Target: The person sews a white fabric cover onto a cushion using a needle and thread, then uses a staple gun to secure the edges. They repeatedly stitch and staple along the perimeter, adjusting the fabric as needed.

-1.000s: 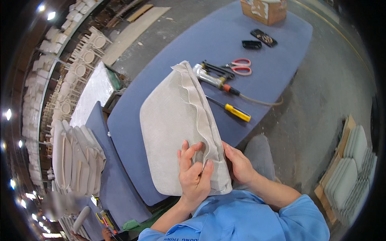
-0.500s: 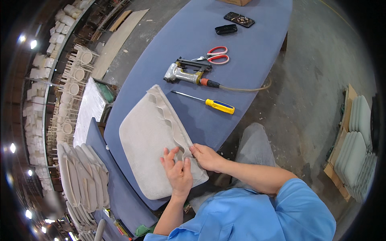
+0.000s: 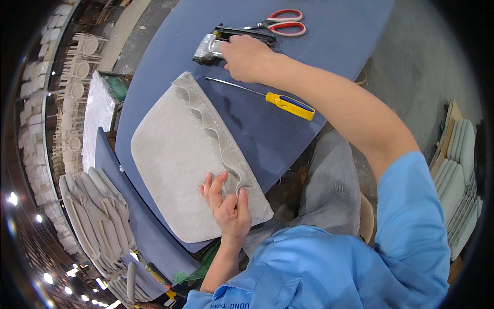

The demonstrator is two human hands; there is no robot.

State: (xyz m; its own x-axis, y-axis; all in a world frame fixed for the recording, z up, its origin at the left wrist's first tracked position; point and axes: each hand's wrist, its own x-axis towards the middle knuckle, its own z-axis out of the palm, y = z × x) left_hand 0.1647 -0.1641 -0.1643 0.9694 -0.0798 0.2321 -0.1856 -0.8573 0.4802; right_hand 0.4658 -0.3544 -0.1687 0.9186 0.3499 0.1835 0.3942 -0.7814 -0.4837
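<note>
A light grey upholstered cushion panel [image 3: 170,139] lies on the blue padded table. Along its right side a loose fabric flap [image 3: 212,126] stands up in waves. The thumb and a finger of my left hand [image 3: 230,208] pinch the flap's lower end; the other fingers are raised over the panel. Farther up the table, my right hand [image 3: 248,57] is wrapped round the handle of a silver pneumatic staple gun [image 3: 207,49], hiding most of the grip. A yellow-handled screwdriver [image 3: 289,105] lies between that arm and the panel.
Red-and-white scissors [image 3: 286,24] lie just beyond the staple gun on the blue table [image 3: 170,46]. At left stand stacked grey cushion panels [image 3: 98,216]; more panels [image 3: 455,170] are stacked on the right. Wooden chair frames [image 3: 77,90] line the far left.
My right hand has left the panel's edge and reached up to the staple gun, taking hold of it. My left hand stays at the flap. The view has shifted.
</note>
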